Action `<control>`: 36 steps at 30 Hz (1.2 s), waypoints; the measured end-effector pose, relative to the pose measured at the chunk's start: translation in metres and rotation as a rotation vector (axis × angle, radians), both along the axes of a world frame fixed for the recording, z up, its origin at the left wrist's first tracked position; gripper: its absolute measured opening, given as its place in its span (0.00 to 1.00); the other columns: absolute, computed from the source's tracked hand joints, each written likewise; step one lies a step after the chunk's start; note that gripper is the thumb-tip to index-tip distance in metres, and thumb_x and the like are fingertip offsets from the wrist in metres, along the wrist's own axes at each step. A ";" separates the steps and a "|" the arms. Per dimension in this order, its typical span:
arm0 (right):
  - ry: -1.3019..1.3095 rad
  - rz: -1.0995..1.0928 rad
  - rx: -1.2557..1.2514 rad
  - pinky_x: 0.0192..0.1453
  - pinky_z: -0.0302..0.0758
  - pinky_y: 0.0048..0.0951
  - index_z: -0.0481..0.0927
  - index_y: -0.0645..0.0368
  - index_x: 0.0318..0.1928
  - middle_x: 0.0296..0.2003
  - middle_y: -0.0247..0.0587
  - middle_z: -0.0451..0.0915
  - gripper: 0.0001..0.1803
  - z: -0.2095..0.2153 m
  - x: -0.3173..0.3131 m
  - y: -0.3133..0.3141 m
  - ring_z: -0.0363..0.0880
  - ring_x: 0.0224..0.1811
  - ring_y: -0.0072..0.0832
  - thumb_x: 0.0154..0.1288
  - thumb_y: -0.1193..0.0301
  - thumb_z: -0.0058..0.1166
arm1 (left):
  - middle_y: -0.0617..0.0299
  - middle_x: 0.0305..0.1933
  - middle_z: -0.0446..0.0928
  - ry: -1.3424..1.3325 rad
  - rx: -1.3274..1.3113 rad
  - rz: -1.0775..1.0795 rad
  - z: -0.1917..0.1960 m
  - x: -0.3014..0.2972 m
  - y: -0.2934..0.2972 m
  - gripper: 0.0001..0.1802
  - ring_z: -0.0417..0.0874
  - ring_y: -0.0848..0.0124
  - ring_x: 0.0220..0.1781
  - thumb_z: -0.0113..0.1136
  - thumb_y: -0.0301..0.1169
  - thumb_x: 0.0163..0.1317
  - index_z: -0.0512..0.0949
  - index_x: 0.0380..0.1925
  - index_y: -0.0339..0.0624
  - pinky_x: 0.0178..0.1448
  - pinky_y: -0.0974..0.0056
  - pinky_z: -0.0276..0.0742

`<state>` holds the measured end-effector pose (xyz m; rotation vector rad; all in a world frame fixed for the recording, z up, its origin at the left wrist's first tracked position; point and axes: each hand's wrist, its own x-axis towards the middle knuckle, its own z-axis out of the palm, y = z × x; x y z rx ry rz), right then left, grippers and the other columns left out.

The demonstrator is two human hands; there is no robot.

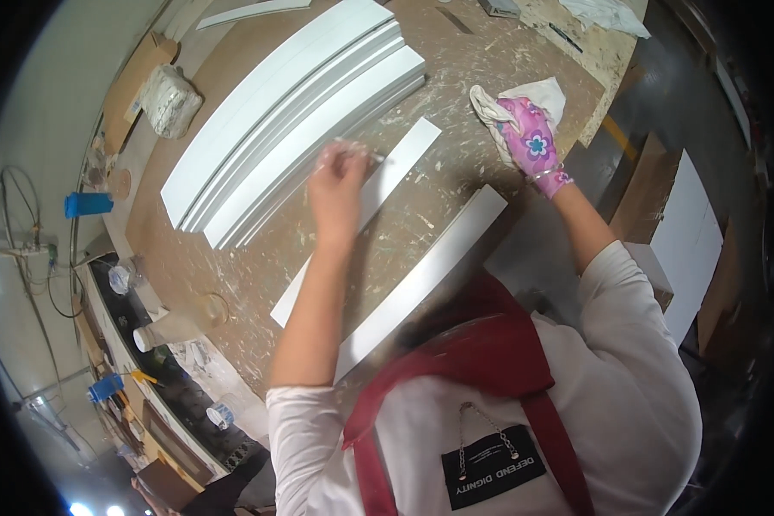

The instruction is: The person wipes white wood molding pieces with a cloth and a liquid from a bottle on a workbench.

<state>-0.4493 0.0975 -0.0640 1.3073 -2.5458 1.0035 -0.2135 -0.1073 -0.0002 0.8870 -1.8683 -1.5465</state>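
Note:
My left hand [340, 172], bare and blurred, is over the table between the stacked white strips and a loose straight white strip [408, 155]. Its fingers look curled together, and whatever they may hold is hidden. My left forearm crosses above the loose strip. To the right, my right hand [531, 142] wears a pink glove with flower prints and grips a whitish cloth [490, 110]. Part of the cloth spreads out beyond the fingers near the table's right edge. Closer to my body lies a second white strip [430, 271], slightly curved.
Several curved white strips [275, 95] lie stacked on the paint-spattered brown table [464, 69]. A wrapped bundle [170, 101] sits at the far left, and a clear bottle [176, 325] lies at the left edge. A black pen [565, 37] is at the back right. Cardboard boxes [684, 232] stand right of the table.

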 end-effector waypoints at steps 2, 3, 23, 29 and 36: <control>0.025 0.004 -0.016 0.54 0.70 0.40 0.78 0.58 0.48 0.42 0.47 0.77 0.17 -0.002 0.000 -0.001 0.75 0.47 0.44 0.57 0.71 0.53 | 0.64 0.31 0.79 0.028 0.110 0.018 -0.021 -0.026 0.004 0.05 0.77 0.78 0.35 0.59 0.27 0.63 0.77 0.36 0.36 0.44 0.72 0.72; 0.015 -0.005 -0.021 0.54 0.70 0.40 0.78 0.58 0.48 0.42 0.47 0.77 0.17 -0.003 -0.001 -0.001 0.75 0.47 0.44 0.57 0.71 0.53 | 0.66 0.31 0.77 0.039 0.171 0.031 -0.028 -0.033 0.005 0.04 0.75 0.79 0.35 0.58 0.26 0.64 0.76 0.34 0.37 0.45 0.73 0.71; -0.027 0.071 -0.044 0.55 0.68 0.40 0.75 0.61 0.52 0.44 0.48 0.76 0.22 -0.001 -0.005 0.004 0.74 0.48 0.45 0.54 0.76 0.53 | 0.63 0.29 0.78 -0.063 0.062 0.055 -0.067 -0.046 0.007 0.04 0.76 0.79 0.33 0.58 0.24 0.59 0.75 0.33 0.36 0.40 0.72 0.72; -0.018 0.077 -0.084 0.56 0.68 0.39 0.74 0.60 0.53 0.46 0.47 0.76 0.22 -0.010 -0.006 0.007 0.74 0.49 0.44 0.54 0.75 0.53 | 0.65 0.30 0.76 0.022 0.180 0.059 -0.058 -0.047 0.011 0.03 0.74 0.79 0.32 0.58 0.23 0.61 0.73 0.32 0.37 0.39 0.73 0.71; -0.043 0.116 -0.041 0.58 0.66 0.40 0.73 0.60 0.54 0.47 0.48 0.75 0.24 -0.003 -0.006 0.004 0.72 0.51 0.45 0.55 0.72 0.52 | 0.65 0.33 0.77 0.125 0.378 0.141 -0.028 -0.025 0.010 0.04 0.76 0.78 0.32 0.58 0.23 0.61 0.74 0.35 0.40 0.39 0.73 0.72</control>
